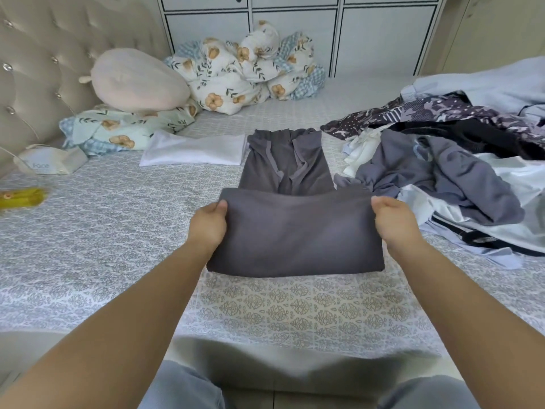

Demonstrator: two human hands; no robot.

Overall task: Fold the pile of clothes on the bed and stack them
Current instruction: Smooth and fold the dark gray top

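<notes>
A grey garment [295, 231] lies lengthwise on the bed [103, 246], its near part doubled over toward the far end. My left hand [208, 224] grips the left corner of the folded flap. My right hand [393, 221] grips the right corner. The far part of the garment, with its neckline, lies flat beyond the flap. A folded white garment [194, 150] rests on the bed to the far left of it. A loose pile of clothes [457, 160], grey, black, patterned purple and pale blue, covers the right side of the bed.
A pink pillow [138, 81] and floral bedding [241, 69] sit at the bed's far side by a tufted headboard [38, 54]. A tissue pack [53, 162] and a yellow object [20, 197] lie at the left. White cabinets [295, 33] stand behind.
</notes>
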